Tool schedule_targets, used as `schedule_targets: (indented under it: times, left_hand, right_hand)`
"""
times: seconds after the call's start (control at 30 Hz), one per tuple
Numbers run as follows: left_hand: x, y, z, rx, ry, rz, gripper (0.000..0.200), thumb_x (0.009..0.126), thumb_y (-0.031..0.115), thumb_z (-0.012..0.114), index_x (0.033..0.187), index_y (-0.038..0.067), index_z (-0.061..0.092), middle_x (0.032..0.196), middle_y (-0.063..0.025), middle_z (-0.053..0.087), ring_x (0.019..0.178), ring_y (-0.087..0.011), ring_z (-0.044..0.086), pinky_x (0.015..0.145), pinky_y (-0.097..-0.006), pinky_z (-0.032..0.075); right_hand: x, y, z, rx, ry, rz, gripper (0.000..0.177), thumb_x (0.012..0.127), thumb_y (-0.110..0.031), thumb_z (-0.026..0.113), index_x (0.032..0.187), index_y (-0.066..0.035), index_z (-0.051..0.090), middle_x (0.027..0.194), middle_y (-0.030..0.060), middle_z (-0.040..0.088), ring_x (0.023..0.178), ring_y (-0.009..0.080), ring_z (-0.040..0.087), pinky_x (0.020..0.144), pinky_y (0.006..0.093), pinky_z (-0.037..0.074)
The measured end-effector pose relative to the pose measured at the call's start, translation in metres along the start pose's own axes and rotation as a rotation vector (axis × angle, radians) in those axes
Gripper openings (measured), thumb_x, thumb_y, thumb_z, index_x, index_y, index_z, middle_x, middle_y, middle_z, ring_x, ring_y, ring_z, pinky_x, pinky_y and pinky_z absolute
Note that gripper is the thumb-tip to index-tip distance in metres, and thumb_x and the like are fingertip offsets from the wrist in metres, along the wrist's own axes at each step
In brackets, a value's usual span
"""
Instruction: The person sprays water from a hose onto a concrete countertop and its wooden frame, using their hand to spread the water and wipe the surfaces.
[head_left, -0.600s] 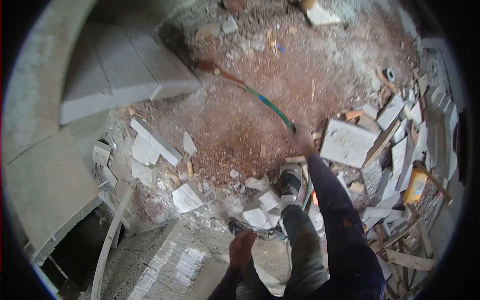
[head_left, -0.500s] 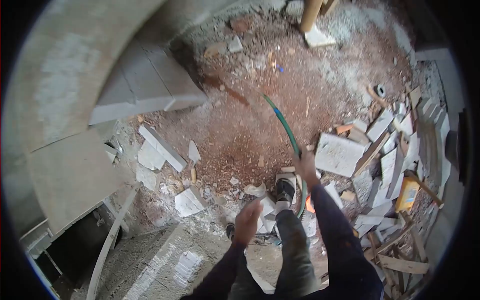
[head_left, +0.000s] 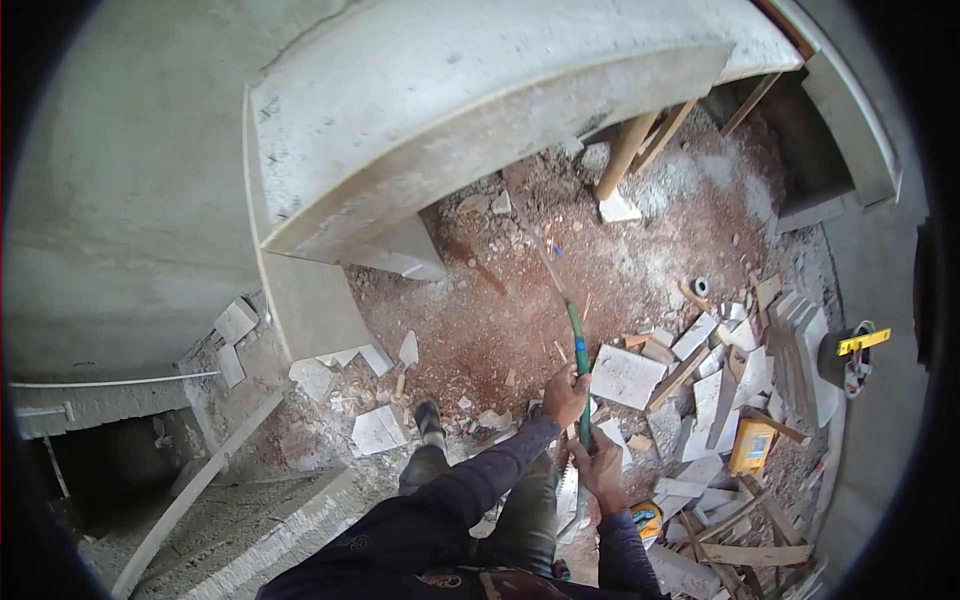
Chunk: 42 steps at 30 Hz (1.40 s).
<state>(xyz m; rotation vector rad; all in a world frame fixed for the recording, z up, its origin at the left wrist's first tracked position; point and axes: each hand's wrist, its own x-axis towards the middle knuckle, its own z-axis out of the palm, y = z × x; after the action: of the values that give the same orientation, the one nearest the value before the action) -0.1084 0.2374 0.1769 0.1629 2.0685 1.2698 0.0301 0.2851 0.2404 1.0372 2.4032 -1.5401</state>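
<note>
A green hose with a blue band runs up between my hands, and a thin stream of water leaves its far end toward the rubble-covered floor. My left hand is closed around the hose a little below the blue band. Lower down, my right hand grips the same hose, whose tail drops past my leg. A toothed saw-like blade shows beside my right hand, partly hidden. Near my feet lies a pointed trowel with a wooden handle.
A curved concrete slab spans the far side, with a wooden post under it. Broken white blocks, planks and a yellow container lie to the right. A bucket holds a yellow level.
My left hand, free before, has come across and closed on the hose. My right hand has moved down along it. The view has tilted up, showing more of the slab.
</note>
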Motion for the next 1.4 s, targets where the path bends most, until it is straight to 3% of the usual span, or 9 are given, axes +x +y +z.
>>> schedule_targets:
  times: [0.23,0.3,0.4,0.57,0.67,0.77,0.9,1.1,1.4]
  left_hand:
    - [-0.062,0.066,-0.086,-0.105,-0.093,0.294,0.023,0.093,0.014,0.055,0.111,0.003,0.063,0.092,-0.0162,0.069,0.091,-0.0267,0.068,0.079,-0.0369,0.051]
    - [-0.091,0.067,-0.119,-0.104,-0.251,0.114,0.028,0.092,0.009,0.054,0.119,0.003,0.06,0.101,-0.0185,0.067,0.097,-0.0256,0.067,0.083,-0.0358,0.051]
    - [-0.087,0.082,-0.164,-0.327,-0.183,0.309,0.035,0.092,-0.001,0.05,0.127,-0.005,0.05,0.113,-0.0165,0.065,0.104,-0.0219,0.064,0.088,-0.031,0.049]
    - [-0.109,0.111,-0.242,-0.593,-0.285,0.214,0.026,0.096,0.003,0.048,0.119,-0.007,0.053,0.103,-0.0102,0.066,0.093,-0.0141,0.063,0.08,-0.0272,0.05]
    - [-0.121,0.133,-0.287,-0.708,-0.271,0.175,0.017,0.098,0.01,0.049,0.107,-0.003,0.056,0.083,-0.0055,0.063,0.066,-0.0096,0.06,0.06,-0.0245,0.048]
    - [-0.127,0.149,-0.321,-0.756,-0.274,0.065,0.023,0.097,0.011,0.05,0.108,-0.007,0.058,0.086,-0.0126,0.066,0.078,-0.018,0.064,0.069,-0.0332,0.049]
    - [-0.115,0.165,-0.335,-0.945,-0.225,0.164,0.028,0.1,0.021,0.048,0.102,-0.004,0.06,0.079,-0.0097,0.064,0.072,-0.0162,0.062,0.065,-0.0318,0.047]
    - [-0.148,0.128,-0.366,-0.457,-0.402,0.28,0.045,0.103,0.04,0.038,0.114,-0.001,0.053,0.086,-0.0097,0.06,0.086,-0.0172,0.062,0.071,-0.031,0.05]
    - [-0.131,0.147,-0.355,-0.97,-0.579,0.037,0.022,0.105,0.03,0.039,0.103,0.008,0.042,0.072,-0.0005,0.042,0.057,-0.0097,0.044,0.055,-0.027,0.045]
  right_hand:
    - [0.034,-0.123,-0.006,0.651,0.228,0.067,0.049,0.1,-0.027,0.048,0.142,-0.001,0.039,0.097,0.0106,0.063,0.083,0.0156,0.062,0.073,0.03,0.052]
    - [0.05,-0.162,0.008,0.472,0.201,-0.128,0.048,0.1,-0.024,0.046,0.143,-0.002,0.038,0.092,0.007,0.063,0.075,0.0138,0.062,0.068,0.028,0.052]
    - [0.058,-0.225,0.033,0.418,0.186,-0.112,0.048,0.102,-0.022,0.045,0.145,-0.005,0.036,0.086,0.0068,0.063,0.071,0.0133,0.063,0.062,0.0262,0.052]
    - [0.044,-0.332,0.056,0.116,0.229,-0.204,0.049,0.098,-0.018,0.048,0.146,-0.008,0.041,0.071,0.0005,0.058,0.059,0.0082,0.056,0.054,0.0251,0.047]
    - [0.044,-0.375,0.073,-0.076,0.204,-0.248,0.044,0.095,-0.018,0.05,0.139,-0.011,0.05,0.066,0.0108,0.058,0.058,0.0178,0.06,0.055,0.0342,0.047]
    - [0.048,-0.413,0.086,-0.289,0.175,-0.355,0.044,0.095,-0.018,0.049,0.138,-0.014,0.051,0.069,0.0168,0.06,0.059,0.0292,0.062,0.057,0.0382,0.047]
    - [0.063,-0.463,0.089,-0.493,0.095,-0.382,0.044,0.094,-0.019,0.052,0.138,-0.015,0.05,0.063,0.0165,0.051,0.055,0.0245,0.055,0.056,0.0378,0.044]
    - [0.098,-0.485,0.117,-0.592,0.042,-0.471,0.02,0.091,-0.015,0.05,0.104,-0.003,0.06,0.061,0.0205,0.051,0.055,0.036,0.055,0.058,0.0469,0.044]
    - [0.164,-0.508,0.137,-0.842,-0.195,-0.418,0.028,0.083,-0.015,0.048,0.095,0.002,0.067,0.076,0.0264,0.065,0.075,0.0414,0.066,0.073,0.0503,0.051]
